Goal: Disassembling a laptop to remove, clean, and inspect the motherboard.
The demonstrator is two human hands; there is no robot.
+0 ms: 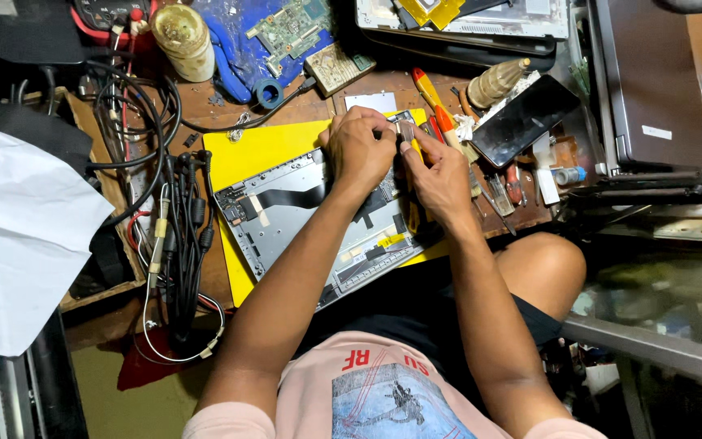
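An opened grey device chassis [286,215] with black flat cables and yellow tape lies on a yellow mat [257,150] on the wooden bench. My left hand [357,149] presses down on the chassis's far right corner, fingers curled over a small metal part [405,130]. My right hand [439,172] is beside it, fingertips pinching the same small part from the right. The two hands touch each other. What lies under the palms is hidden.
A black phone [523,119] and orange-handled screwdrivers [436,104] lie right of the hands. A green circuit board [290,26] and a jar [182,36] sit at the back. Tangled black cables [180,219] hang left; a closed laptop [652,89] stands far right.
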